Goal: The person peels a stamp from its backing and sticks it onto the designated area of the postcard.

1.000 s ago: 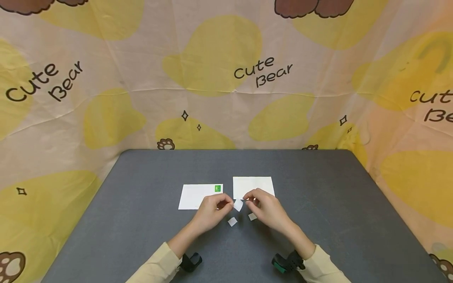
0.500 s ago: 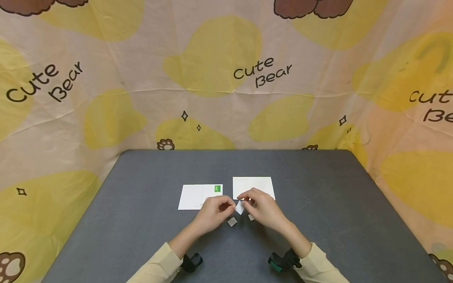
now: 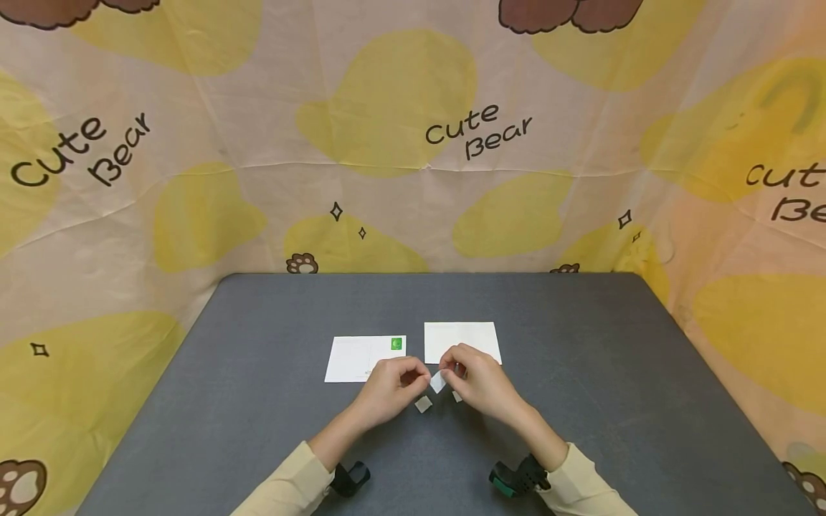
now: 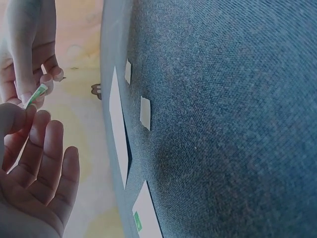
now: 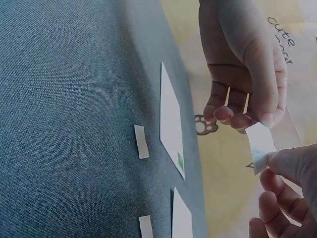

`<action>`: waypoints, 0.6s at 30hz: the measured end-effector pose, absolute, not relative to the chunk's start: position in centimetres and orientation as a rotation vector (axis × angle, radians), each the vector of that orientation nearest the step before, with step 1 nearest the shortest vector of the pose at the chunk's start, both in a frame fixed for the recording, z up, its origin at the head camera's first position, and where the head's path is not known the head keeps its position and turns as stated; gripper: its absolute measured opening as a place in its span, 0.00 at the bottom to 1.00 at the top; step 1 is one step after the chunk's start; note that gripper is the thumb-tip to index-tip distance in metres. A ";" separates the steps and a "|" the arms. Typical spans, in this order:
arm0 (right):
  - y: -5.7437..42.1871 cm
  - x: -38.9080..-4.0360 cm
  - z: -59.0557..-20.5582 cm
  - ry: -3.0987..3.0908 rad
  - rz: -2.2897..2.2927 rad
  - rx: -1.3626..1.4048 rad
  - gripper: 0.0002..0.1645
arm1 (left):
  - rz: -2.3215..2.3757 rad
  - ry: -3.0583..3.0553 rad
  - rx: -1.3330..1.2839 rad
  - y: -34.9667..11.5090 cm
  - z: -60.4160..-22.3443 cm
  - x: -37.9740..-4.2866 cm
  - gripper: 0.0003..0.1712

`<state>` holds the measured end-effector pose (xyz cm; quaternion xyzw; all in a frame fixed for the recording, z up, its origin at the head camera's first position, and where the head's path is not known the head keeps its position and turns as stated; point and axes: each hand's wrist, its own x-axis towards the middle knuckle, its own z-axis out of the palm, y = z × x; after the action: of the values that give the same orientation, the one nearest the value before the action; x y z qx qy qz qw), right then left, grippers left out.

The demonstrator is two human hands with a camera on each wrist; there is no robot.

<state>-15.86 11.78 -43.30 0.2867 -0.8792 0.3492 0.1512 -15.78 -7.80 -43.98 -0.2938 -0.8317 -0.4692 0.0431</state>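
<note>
A small postage stamp [image 3: 437,381] hangs between the two hands above the table. Its pale back and notched edges show in the right wrist view, and a green strip of its face in the left wrist view. My left hand [image 3: 390,387] pinches one corner between thumb and index finger. Opposite it, my right hand [image 3: 480,383] pinches another corner, its other fingers loosely curled. Behind the left hand lies a white postcard [image 3: 351,358] with a green stamp [image 3: 396,344] at its upper right corner. A blank white card [image 3: 458,340] lies behind the right hand.
Two small pale squares of paper lie on the grey table [image 3: 581,401]: one square [image 3: 423,404] below the left fingertips, the other square [image 3: 457,396] partly covered by the right hand. A printed cloth [image 3: 400,107] hangs behind the table's far edge.
My right hand has come slightly left and its fingertips have closed on the stamp, which they stood apart from at first. The left hand has shifted slightly right. Both cards stay put.
</note>
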 end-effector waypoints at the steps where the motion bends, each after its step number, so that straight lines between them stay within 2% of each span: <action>1: 11.8 -15.9 -43.3 -2.518 1.003 0.824 0.09 | -1.433 -2.541 -0.898 -7.8 -44.0 -15.8 0.05; 13: 12.0 -16.1 -43.7 -2.369 1.029 0.868 0.11 | -1.439 -2.552 -0.772 -7.8 -43.8 -15.9 0.06; 18: 12.0 -16.1 -43.7 -2.334 1.050 0.864 0.11 | -1.463 -2.594 -0.708 -7.9 -43.8 -15.9 0.10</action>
<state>-16.13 11.98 -43.68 0.3122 -0.8431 0.3794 0.2184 -15.87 -7.86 -43.76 -0.2311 -0.8466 -0.4777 0.0403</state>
